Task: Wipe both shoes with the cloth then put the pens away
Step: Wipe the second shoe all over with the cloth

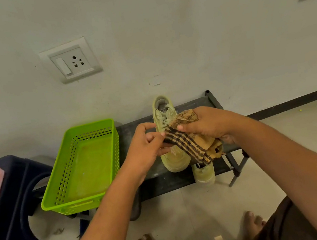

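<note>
The right hand (206, 126) grips the bunched striped cloth (190, 145); the left hand (147, 144) pinches its edge. Directly beneath, the tan sneaker (175, 159) lies on the shoe rack (134, 132), toe toward the person, heel at the wall (161, 36). The second sneaker (203, 173) sits a shelf lower.

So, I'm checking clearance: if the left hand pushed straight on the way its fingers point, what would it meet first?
The striped cloth it pinches, then the right hand gripping the bunch. The left hand probably passes above the sneaker, though depth is unclear.
</note>
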